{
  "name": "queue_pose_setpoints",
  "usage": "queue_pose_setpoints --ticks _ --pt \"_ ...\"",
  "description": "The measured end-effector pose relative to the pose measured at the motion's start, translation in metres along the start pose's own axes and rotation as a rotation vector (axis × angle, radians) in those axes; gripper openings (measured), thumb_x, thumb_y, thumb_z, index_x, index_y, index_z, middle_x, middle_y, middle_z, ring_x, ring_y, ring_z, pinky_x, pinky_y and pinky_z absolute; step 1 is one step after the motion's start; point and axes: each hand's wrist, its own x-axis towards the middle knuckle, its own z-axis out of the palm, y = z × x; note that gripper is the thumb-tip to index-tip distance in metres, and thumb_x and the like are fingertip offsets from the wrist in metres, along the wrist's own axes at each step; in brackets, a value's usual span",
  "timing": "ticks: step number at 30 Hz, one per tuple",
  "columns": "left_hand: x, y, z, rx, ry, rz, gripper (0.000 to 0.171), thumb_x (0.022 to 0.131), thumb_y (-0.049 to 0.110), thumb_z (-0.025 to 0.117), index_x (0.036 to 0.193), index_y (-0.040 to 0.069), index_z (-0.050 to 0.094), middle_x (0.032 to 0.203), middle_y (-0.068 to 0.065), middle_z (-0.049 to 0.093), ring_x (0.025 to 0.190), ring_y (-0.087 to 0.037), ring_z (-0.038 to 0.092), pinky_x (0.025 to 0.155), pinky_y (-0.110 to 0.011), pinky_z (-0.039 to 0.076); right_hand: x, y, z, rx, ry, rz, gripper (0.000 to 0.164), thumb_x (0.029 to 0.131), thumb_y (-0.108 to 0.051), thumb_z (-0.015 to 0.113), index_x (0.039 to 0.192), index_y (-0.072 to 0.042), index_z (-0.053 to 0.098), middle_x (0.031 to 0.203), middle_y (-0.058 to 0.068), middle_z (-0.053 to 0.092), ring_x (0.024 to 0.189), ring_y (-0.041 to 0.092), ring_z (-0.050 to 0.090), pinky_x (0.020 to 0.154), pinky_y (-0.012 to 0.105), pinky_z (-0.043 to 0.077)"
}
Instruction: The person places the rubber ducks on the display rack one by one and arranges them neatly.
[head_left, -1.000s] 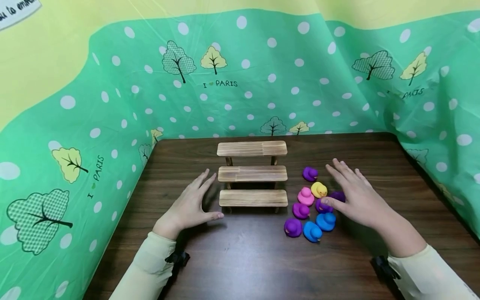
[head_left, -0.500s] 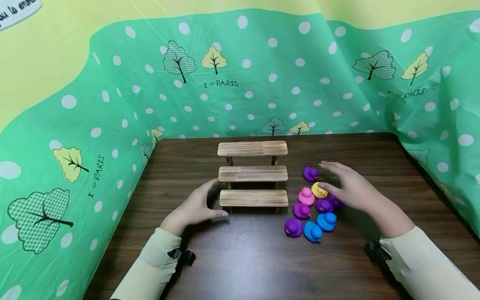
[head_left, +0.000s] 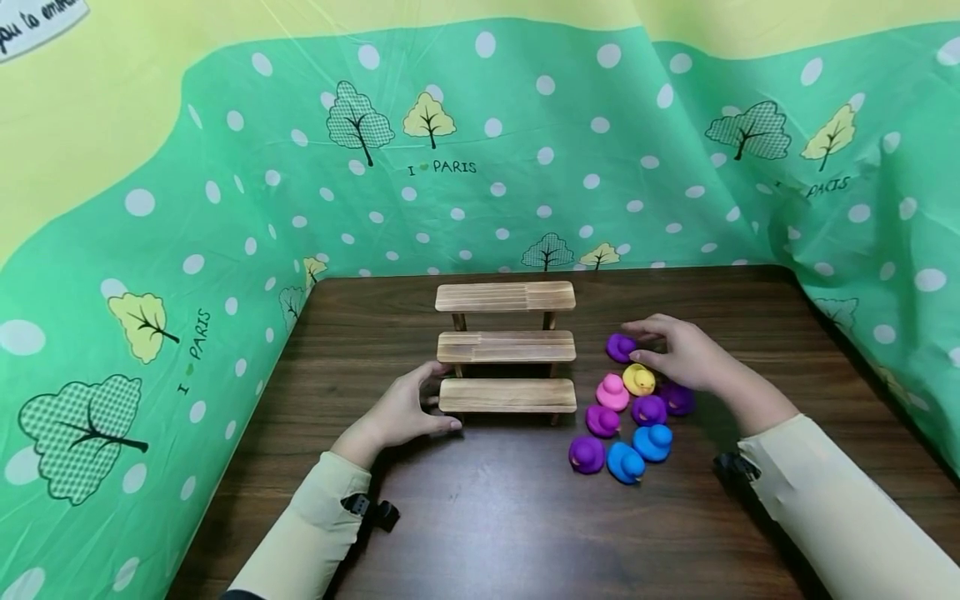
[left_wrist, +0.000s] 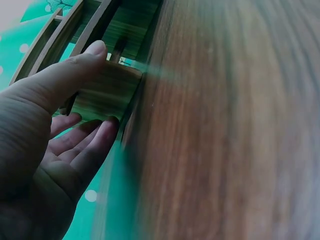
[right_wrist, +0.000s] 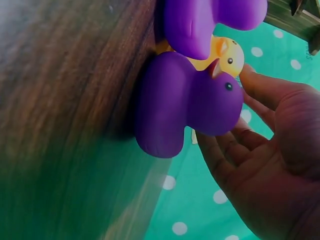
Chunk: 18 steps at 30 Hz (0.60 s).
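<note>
Purple duck (head_left: 620,347): farthest of the ducks, on the desk (head_left: 480,517), right of the wooden stand (head_left: 506,347).
My right hand (head_left: 678,350): nearer one; the duck lies just left, at my fingertips. Thumb and fingers parted; touch unclear.
My left hand (head_left: 401,408): loosely spread around the stand's near-left end; I can't tell if it touches.
Stand's long axis: left to right.
</note>
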Motion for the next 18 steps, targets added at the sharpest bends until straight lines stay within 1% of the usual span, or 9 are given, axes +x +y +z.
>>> queue_pose_setpoints --ticks 5,8,13,16,18 --pt "0.0014 0.0009 0.0033 0.033 0.018 -0.015 0.08 0.077 0.011 0.096 0.144 0.003 0.053 0.146 -0.012 0.057 0.129 -0.027 0.06 0.092 -0.027 0.06 0.0076 0.0005 0.0038 0.006 -0.016 0.004 0.044 0.098 -0.007 0.074 0.141 -0.006 0.065 0.13 0.018 0.064 0.116 0.04 0.065 0.092 0.059 0.057" --pt "0.0021 -0.0004 0.0053 0.037 0.023 -0.027 0.081 0.077 0.011 0.096 0.145 0.004 0.052 0.143 -0.012 0.059 0.127 -0.026 0.061 0.089 -0.027 0.061 0.0095 0.0007 0.0059 -0.009 -0.02 0.005 0.041 0.095 -0.005 0.076 0.136 -0.006 0.069 0.124 0.017 0.065 0.112 0.038 0.066 0.088 0.056 0.057" --pt "0.0025 -0.0033 0.0076 -0.01 0.019 -0.04 0.082 0.077 0.008 0.095 0.147 0.004 0.052 0.139 -0.013 0.061 0.124 -0.027 0.062 0.086 -0.028 0.062 0.0101 0.0009 0.008 -0.031 -0.021 0.024 0.038 0.094 -0.004 0.076 0.131 -0.007 0.073 0.119 0.015 0.066 0.109 0.037 0.066 0.083 0.049 0.057" --pt "0.0029 -0.0038 0.0079 -0.032 0.019 -0.043 0.081 0.077 0.006 0.095 0.146 0.004 0.053 0.135 -0.013 0.064 0.122 -0.027 0.063 0.086 -0.028 0.062 0.0107 0.0007 0.0085 -0.026 -0.013 0.025 0.037 0.093 -0.002 0.076 0.13 -0.006 0.073 0.119 0.016 0.066 0.109 0.038 0.066 0.083 0.049 0.056" --pt "0.003 -0.0038 0.0078 -0.027 0.021 -0.046 0.081 0.076 0.005 0.095 0.145 0.004 0.053 0.133 -0.013 0.065 0.12 -0.026 0.064 0.086 -0.027 0.062 0.0114 0.0006 0.0089 -0.028 -0.013 0.026 0.037 0.093 -0.003 0.076 0.13 -0.006 0.073 0.119 0.016 0.066 0.109 0.037 0.066 0.083 0.049 0.056"
